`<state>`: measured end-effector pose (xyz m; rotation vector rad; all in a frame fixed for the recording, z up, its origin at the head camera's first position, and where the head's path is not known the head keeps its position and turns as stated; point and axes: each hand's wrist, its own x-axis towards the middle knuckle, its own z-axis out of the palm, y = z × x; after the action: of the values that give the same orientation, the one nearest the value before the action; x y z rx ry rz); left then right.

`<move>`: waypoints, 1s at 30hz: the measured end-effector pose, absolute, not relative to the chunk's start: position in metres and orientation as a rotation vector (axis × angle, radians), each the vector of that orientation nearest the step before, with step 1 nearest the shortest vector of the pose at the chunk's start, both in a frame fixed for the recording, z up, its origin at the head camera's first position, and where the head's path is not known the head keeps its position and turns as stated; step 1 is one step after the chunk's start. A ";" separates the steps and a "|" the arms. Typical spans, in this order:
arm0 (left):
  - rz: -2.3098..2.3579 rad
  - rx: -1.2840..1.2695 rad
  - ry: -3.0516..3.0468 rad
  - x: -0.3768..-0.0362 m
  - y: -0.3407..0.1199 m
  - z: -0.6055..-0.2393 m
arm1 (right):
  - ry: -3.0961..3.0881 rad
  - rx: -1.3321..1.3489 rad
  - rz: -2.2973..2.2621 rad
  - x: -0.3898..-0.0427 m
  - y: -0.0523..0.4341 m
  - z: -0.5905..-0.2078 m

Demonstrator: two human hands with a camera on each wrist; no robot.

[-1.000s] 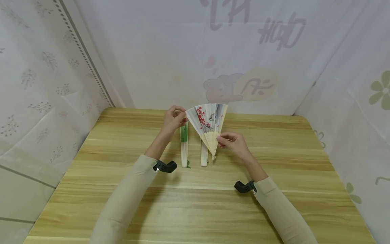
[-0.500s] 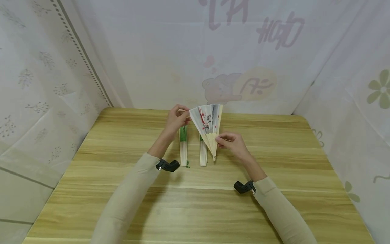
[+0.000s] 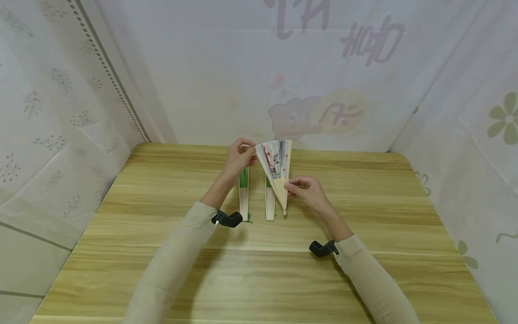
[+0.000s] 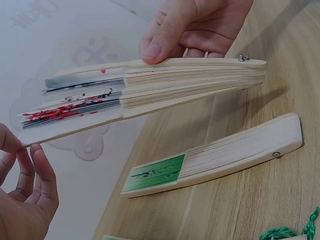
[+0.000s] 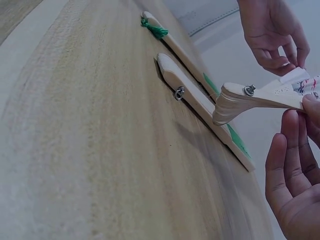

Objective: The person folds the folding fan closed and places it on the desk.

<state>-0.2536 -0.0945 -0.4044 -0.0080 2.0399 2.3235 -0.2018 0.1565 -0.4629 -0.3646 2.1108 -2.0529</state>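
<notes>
I hold a paper folding fan [image 3: 276, 167] painted with red blossoms, partly spread, upright above the wooden table [image 3: 162, 198]. My left hand [image 3: 247, 150] pinches the top of its left outer rib. My right hand [image 3: 292, 186] pinches the bamboo ribs just above the pivot. In the left wrist view the fan [image 4: 125, 92] shows as a narrow wedge, with the right hand's thumb [image 4: 165, 35] pressing on its upper rib. The right wrist view shows the pivot rivet [image 5: 246, 90] beside my right fingers [image 5: 292, 165].
Two closed fans lie side by side on the table under the held one: a left one [image 3: 243, 193] with green paper and a green tassel [image 3: 249, 219], and a right one [image 3: 270, 203]. Printed cloth walls [image 3: 60, 112] enclose the table on three sides.
The fan's spread has narrowed steadily. My left hand has carried the left outer rib rightward toward the right edge, while my right hand has stayed near the pivot.
</notes>
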 end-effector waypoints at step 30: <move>2.305 0.023 2.039 -0.254 -0.081 -0.403 | 2.107 -0.412 -2.032 -0.199 0.153 -0.460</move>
<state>-0.2538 -0.0809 -0.4035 0.0232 2.0392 2.3054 -0.1989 0.1533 -0.4605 -0.4116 2.1067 -2.0319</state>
